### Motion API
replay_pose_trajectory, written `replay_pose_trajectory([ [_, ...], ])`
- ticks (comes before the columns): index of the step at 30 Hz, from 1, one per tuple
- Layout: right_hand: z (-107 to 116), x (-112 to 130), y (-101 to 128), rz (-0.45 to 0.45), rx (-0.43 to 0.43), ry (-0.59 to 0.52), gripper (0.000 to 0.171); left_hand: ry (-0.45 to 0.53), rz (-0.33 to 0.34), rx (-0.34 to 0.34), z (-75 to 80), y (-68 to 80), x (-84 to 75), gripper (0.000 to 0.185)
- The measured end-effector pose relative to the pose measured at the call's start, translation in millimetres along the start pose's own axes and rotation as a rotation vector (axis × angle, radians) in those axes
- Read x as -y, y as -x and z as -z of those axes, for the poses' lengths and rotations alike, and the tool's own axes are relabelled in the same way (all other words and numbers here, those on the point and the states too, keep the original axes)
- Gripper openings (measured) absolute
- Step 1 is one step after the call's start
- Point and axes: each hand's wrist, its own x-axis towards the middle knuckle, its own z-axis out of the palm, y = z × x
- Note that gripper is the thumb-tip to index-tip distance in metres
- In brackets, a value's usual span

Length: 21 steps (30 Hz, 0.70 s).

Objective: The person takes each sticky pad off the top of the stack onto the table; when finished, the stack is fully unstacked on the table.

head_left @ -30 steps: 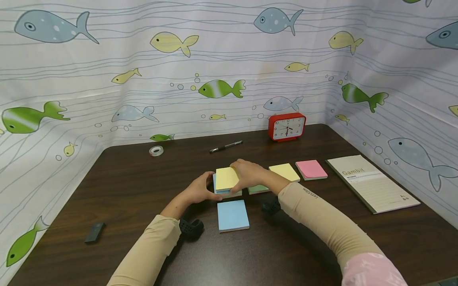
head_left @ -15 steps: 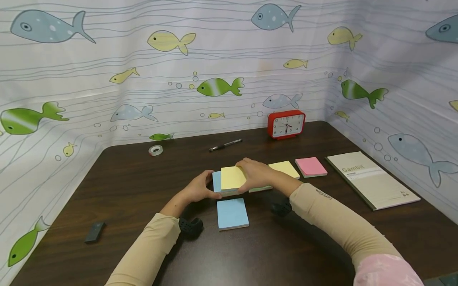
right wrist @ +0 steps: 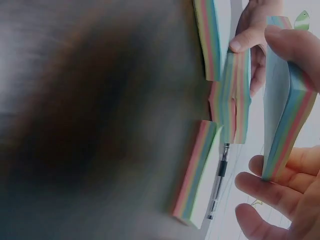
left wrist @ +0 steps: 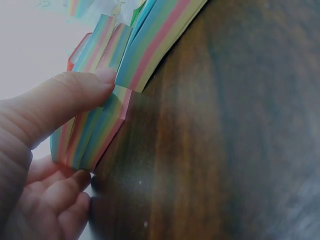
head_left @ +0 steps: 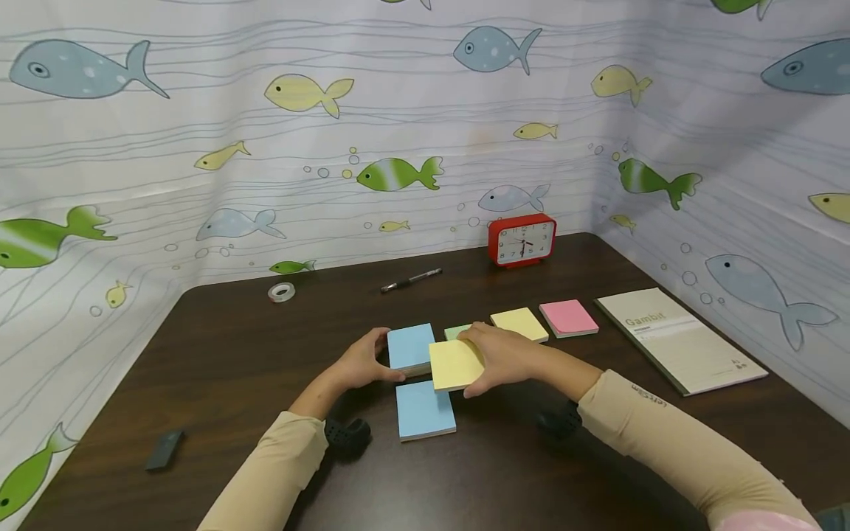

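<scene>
My left hand [head_left: 372,361] grips the left side of a blue-topped sticky-note pad [head_left: 410,345] lying on the dark table [head_left: 219,369]. In the left wrist view its thumb [left wrist: 75,95] presses the pad's rainbow-striped edge [left wrist: 95,135]. My right hand [head_left: 488,361] holds a yellow-topped pad [head_left: 454,363] just right of and nearer than the blue one; the right wrist view shows that pad [right wrist: 285,125] pinched between thumb and fingers, clear of the table. A second blue pad [head_left: 425,409] lies in front of both hands.
A green pad [head_left: 457,331], a yellow pad [head_left: 520,324] and a pink pad [head_left: 568,318] lie in a row to the right, then a notebook [head_left: 679,339]. Behind are a red clock [head_left: 522,240], a pen [head_left: 412,279] and a tape roll [head_left: 282,292]. A small black block [head_left: 164,450] lies front left.
My right hand has drawn the yellow-topped pad off the blue-topped pad, to the right and nearer. The blue top is now uncovered. My left hand stays on the blue pad.
</scene>
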Motion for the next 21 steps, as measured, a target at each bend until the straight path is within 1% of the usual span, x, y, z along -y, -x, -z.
replay_pose_trajectory([
  [5, -3.2, -3.6, 19.4, 0.008, 0.003, 0.009, 0.078, -0.002, 0.001, 0.003, -0.2, -1.1, 0.1, 0.095],
  [8, -6.3, -3.0, 27.3, 0.015, 0.021, 0.041, 0.079, -0.006, 0.004, 0.005, 0.7, 0.3, 0.6, 0.095],
  [12, -8.7, -4.6, 32.9, 0.009, 0.034, 0.098, 0.080, -0.003, 0.001, -0.007, 1.5, 1.6, 1.7, 0.096],
  [16, -10.6, -9.6, 37.5, -0.030, 0.048, 0.116, 0.079, 0.012, -0.016, 0.007, 0.8, 1.3, 0.9, 0.095],
  [21, -14.2, -14.3, 40.0, -0.037, 0.057, 0.123, 0.079, 0.011, -0.019, 0.005, 0.0, 0.8, -0.1, 0.094],
])
